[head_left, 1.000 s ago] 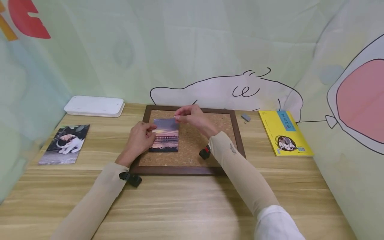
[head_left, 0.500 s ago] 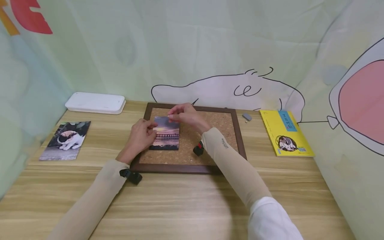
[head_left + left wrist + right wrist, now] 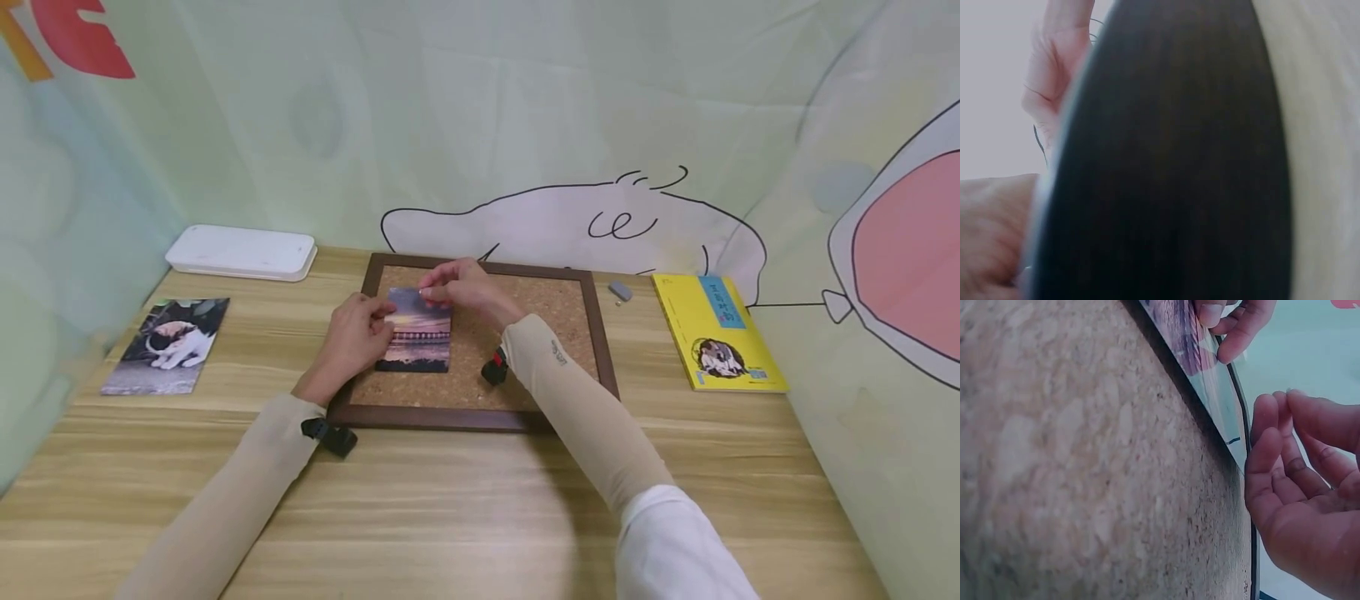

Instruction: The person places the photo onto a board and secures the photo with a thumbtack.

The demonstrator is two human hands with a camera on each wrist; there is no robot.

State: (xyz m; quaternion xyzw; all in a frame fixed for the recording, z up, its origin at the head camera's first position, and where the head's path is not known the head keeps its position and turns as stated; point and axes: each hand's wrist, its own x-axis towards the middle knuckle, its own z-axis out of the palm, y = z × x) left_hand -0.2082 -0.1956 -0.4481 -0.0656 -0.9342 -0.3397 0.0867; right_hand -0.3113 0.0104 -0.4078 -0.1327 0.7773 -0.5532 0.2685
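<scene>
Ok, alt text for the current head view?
Person's left grip touches a sunset photo on a framed corkboard; the right grip pinches something tiny at the photo's top. A cat photo lies left, a yellow book right.

Both arms (image 3: 228, 492) are stretched forward — the left hand (image 3: 354, 337) is held with fingers bent, while in the right hand (image 3: 465, 292) thumb and fingertip are pinched.

Head: looked down on my table (image 3: 450, 517)
Left wrist: hugged frame (image 3: 1166, 150)
Right wrist: skimmed cork (image 3: 1085, 456), shared photo (image 3: 416, 337) with head
</scene>
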